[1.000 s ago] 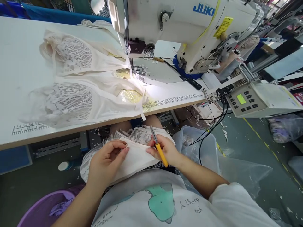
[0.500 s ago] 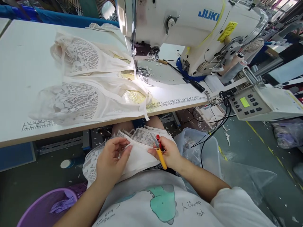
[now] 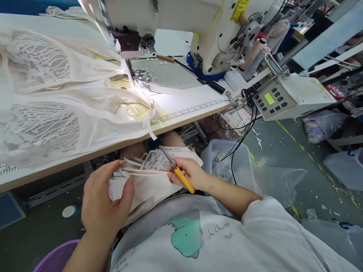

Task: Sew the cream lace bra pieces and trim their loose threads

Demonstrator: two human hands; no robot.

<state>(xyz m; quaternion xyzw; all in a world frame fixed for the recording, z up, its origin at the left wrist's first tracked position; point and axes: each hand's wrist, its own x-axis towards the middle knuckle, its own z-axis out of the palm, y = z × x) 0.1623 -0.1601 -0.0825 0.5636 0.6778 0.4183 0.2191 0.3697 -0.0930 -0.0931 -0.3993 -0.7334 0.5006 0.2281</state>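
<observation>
Over my lap lies a stack of white lace-trimmed garment pieces, with lace showing behind the plain front panel. My right hand is closed around a pair of scissors with a yellow handle and a bit of red. Their blades point up and to the left, above the lace. The right fingertips also touch the top edge of the white fabric. My left hand is at the left end of the pieces, thumb and fingers spread in a wide curve, with the fabric edge between or just behind them.
White lace bra pieces lie on the sewing table under the sewing machine. A control box hangs at the right with black cables. A clear plastic bin stands beside my right knee, a purple basket at lower left.
My left hand has moved left and its fingers have spread from a pinch on the fabric. The scissors have turned, their blades showing now. The view has shifted right.
</observation>
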